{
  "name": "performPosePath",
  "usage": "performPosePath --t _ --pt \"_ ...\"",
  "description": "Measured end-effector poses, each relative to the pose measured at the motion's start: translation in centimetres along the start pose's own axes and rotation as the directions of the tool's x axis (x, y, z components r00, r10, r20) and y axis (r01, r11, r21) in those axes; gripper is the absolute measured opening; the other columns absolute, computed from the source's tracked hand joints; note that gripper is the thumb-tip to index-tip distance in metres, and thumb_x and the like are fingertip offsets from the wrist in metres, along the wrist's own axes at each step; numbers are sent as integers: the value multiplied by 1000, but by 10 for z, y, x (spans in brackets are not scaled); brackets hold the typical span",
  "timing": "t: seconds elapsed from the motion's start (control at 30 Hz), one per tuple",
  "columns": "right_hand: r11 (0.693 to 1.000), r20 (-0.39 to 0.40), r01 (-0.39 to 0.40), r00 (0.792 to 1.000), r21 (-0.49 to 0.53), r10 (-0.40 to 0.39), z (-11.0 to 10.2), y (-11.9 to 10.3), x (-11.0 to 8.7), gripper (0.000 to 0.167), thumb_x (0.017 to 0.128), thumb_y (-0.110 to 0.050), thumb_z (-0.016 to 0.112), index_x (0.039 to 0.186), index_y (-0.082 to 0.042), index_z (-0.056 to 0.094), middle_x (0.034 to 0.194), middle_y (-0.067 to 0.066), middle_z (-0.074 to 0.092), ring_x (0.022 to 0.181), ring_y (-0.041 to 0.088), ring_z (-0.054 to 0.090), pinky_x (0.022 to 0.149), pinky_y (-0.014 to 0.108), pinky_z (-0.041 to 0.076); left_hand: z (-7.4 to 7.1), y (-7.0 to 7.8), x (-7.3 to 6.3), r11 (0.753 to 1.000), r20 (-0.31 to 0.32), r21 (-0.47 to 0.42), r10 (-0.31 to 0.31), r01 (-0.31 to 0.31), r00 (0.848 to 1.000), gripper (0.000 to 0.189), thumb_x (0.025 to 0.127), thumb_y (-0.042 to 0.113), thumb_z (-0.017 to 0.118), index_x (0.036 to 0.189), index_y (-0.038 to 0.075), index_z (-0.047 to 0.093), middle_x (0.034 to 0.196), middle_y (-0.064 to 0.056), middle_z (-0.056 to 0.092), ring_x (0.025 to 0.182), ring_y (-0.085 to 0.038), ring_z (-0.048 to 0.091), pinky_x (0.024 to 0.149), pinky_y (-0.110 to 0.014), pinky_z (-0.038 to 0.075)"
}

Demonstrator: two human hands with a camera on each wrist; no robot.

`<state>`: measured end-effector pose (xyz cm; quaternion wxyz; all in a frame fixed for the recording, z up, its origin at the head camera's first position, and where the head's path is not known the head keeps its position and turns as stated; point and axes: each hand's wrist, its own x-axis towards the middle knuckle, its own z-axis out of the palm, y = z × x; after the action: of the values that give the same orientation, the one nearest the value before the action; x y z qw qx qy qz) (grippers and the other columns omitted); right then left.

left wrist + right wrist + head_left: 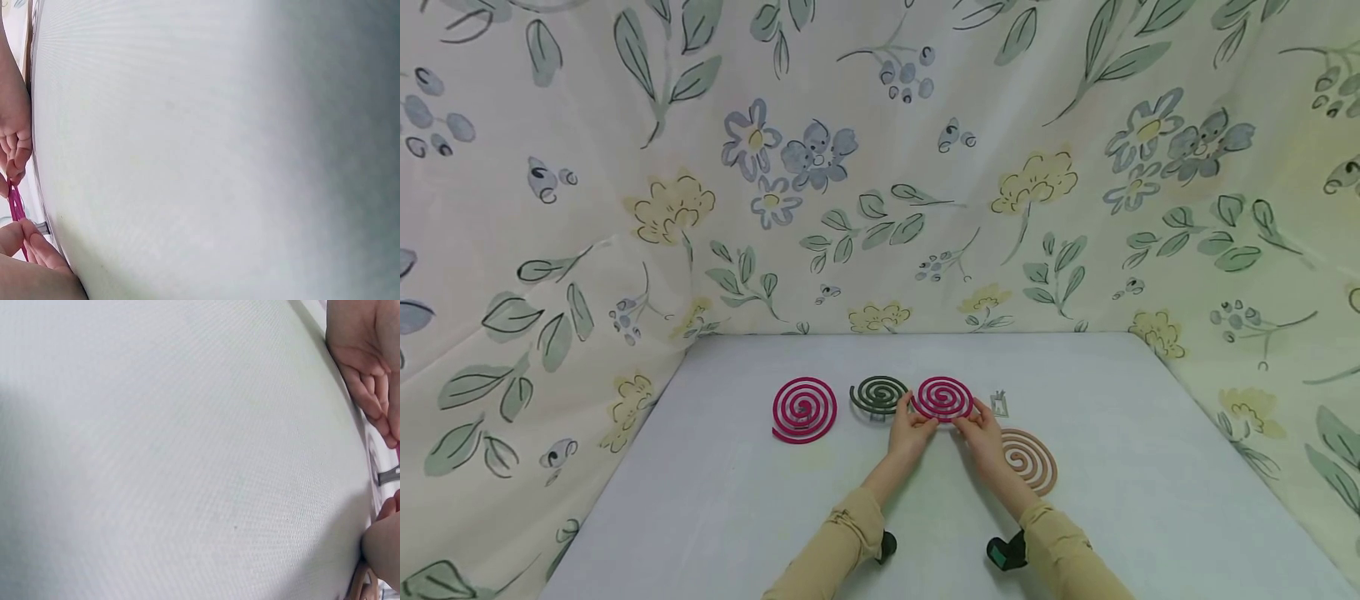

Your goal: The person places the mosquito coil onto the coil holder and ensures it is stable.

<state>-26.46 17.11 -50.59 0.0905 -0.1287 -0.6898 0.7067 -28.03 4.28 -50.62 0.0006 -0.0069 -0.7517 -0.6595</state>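
Note:
Both hands hold a pink mosquito coil (942,397) by its near edge and sides. My left hand (912,429) pinches its left side and my right hand (981,429) its right side. The wrist views show the coil only partly; in the left wrist view it appears as a thin pink edge (15,203). Between the hands, a small grey metal stand (389,476) shows in the right wrist view. Just left of the held coil, a dark green coil (880,394) sits on a metal piece. Partly behind my right forearm lies a tan coil (1033,460).
Another pink coil (803,409) lies at the left over a small metal piece. A bare metal stand (999,404) rests right of my right hand. The white table (700,500) ends at a floral cloth (880,233) behind.

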Motion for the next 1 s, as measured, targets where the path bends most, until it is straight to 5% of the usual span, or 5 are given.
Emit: performPosePath --t 1.0 --pt "1000 -12 -12 1000 -1 12 1 6 6 62 84 5 58 139 13 30 69 -9 47 58 -3 46 58 13 38 0 2 -1 999 -1 -29 14 -14 1000 66 82 -4 67 139 -4 35 77 -21 65 72 -19 62 64 -18 46"
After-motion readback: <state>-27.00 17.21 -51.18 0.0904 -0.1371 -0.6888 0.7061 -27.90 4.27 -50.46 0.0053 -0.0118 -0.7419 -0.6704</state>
